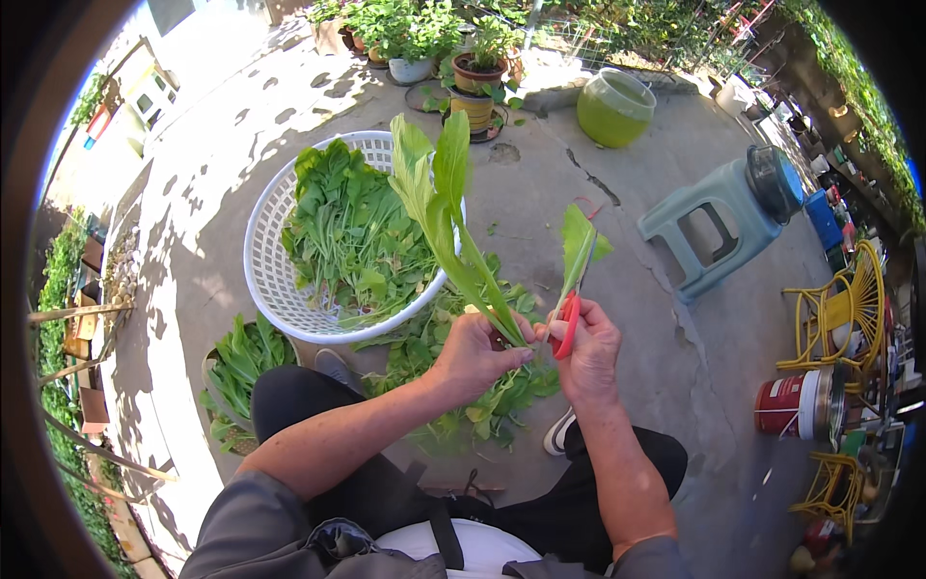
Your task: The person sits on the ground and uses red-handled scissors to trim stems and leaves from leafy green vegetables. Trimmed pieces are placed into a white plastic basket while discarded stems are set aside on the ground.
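My left hand (481,354) grips the lower stems of a bunch of long green leaves (452,224), which stand up above it. Close beside it, my right hand (587,347) holds red-handled scissors (568,326), blades pointing up, together with a single green leaf (576,250) on a pale stem. The fingertips of both hands nearly meet. Beyond my left hand, a white plastic basket (271,304) holds many leafy greens (354,224). A loose pile of leaves (492,405) lies on the ground under my hands.
A second basket with long leaves (249,354) stands by my left knee. To the right is a blue-green plastic stool (712,231) with a dark round container on it. Farther off are a green-filled jar (615,108), potted plants (477,72), a yellow chair (843,307) and a red-and-white bucket (792,404).
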Available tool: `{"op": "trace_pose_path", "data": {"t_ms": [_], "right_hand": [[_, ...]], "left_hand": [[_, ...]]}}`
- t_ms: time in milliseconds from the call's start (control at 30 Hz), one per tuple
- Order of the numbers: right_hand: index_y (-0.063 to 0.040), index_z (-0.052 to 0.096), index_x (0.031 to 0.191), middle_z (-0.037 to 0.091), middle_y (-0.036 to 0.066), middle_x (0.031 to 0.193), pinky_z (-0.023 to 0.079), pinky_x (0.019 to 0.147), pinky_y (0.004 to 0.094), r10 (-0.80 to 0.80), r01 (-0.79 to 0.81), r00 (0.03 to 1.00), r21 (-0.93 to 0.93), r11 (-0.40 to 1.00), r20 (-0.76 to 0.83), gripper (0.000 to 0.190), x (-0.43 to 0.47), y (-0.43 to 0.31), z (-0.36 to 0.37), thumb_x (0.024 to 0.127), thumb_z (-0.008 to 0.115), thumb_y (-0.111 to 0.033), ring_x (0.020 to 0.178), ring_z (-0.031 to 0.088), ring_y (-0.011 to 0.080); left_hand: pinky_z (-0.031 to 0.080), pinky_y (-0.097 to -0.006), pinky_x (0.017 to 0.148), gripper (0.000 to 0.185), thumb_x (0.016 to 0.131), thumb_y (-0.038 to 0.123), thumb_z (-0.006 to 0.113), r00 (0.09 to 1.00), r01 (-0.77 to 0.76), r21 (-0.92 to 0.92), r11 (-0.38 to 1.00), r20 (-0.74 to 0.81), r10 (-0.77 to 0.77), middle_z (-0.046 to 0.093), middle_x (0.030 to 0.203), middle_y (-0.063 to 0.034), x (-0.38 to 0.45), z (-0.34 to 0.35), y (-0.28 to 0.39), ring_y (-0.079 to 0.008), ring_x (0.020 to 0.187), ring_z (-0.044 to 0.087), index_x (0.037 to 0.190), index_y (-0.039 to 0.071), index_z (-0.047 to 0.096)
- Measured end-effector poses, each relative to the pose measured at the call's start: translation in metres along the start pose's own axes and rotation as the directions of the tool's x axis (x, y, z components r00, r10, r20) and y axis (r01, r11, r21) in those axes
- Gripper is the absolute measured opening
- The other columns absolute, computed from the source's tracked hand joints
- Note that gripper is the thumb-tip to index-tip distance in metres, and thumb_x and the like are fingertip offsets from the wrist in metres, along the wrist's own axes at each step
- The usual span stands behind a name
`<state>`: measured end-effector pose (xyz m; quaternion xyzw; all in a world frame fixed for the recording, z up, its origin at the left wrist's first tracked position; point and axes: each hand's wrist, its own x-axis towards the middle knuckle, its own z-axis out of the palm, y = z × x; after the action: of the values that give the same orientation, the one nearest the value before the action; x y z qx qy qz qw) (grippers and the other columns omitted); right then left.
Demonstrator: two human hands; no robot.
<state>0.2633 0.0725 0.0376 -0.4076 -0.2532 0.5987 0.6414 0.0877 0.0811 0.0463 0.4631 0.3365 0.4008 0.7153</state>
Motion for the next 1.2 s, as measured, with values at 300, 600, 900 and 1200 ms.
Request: {"op": "trace_pose_path", "data": {"t_ms": [300, 600, 900, 1200], "right_hand": [[0.004, 0.059, 0.105, 0.067, 0.005, 0.084, 0.050, 0.063, 0.0218, -0.085, 0.093, 0.995, -0.203, 0.975, 0.047, 0.030, -0.009, -0.008, 0.011, 0.077, 0.067, 0.011, 0.069, 0.063, 0.0091], [0.004, 0.059, 0.105, 0.066, 0.006, 0.086, 0.052, 0.069, 0.0252, -0.084, 0.080, 0.996, -0.238, 0.968, -0.007, 0.025, -0.005, -0.007, 0.006, 0.082, 0.069, 0.001, 0.070, 0.065, 0.0129], [0.005, 0.061, 0.097, 0.063, 0.007, 0.079, 0.051, 0.057, 0.0255, 0.214, -0.115, 0.950, -0.382, 0.917, 0.228, 0.029, -0.023, -0.009, 0.006, 0.087, 0.069, -0.021, 0.059, 0.062, 0.0140], [0.002, 0.062, 0.095, 0.065, 0.009, 0.077, 0.054, 0.052, 0.0290, 0.453, -0.383, 0.872, -0.317, 0.867, 0.185, 0.025, -0.023, 0.005, 0.002, 0.090, 0.068, -0.021, 0.052, 0.062, 0.0167]], "left_hand": [[0.053, -0.0260, 0.075, 0.017, 0.082, -0.011, 0.067, 0.996, -0.056, 0.024, 0.998, -0.067, 0.057, 0.066, 0.091, -0.0024, 0.003, 0.001, -0.010, -0.0084, 0.084, 0.063, 0.093, 0.001, 0.064], [0.054, -0.0265, 0.072, 0.015, 0.083, -0.005, 0.070, 0.989, -0.034, -0.028, 0.999, -0.142, 0.030, 0.067, 0.090, -0.0036, 0.014, -0.018, 0.000, -0.0110, 0.083, 0.065, 0.095, 0.002, 0.065], [0.055, -0.0263, 0.070, 0.012, 0.089, 0.005, 0.069, 0.959, 0.015, 0.002, 1.000, -0.285, -0.013, 0.071, 0.095, -0.0060, 0.029, -0.044, 0.026, -0.0128, 0.083, 0.067, 0.100, 0.004, 0.066], [0.055, -0.0253, 0.074, 0.010, 0.090, 0.004, 0.067, 0.943, -0.099, 0.037, 0.994, -0.316, 0.106, 0.070, 0.095, -0.0039, 0.035, -0.049, 0.015, -0.0097, 0.082, 0.064, 0.100, 0.003, 0.067]]}}
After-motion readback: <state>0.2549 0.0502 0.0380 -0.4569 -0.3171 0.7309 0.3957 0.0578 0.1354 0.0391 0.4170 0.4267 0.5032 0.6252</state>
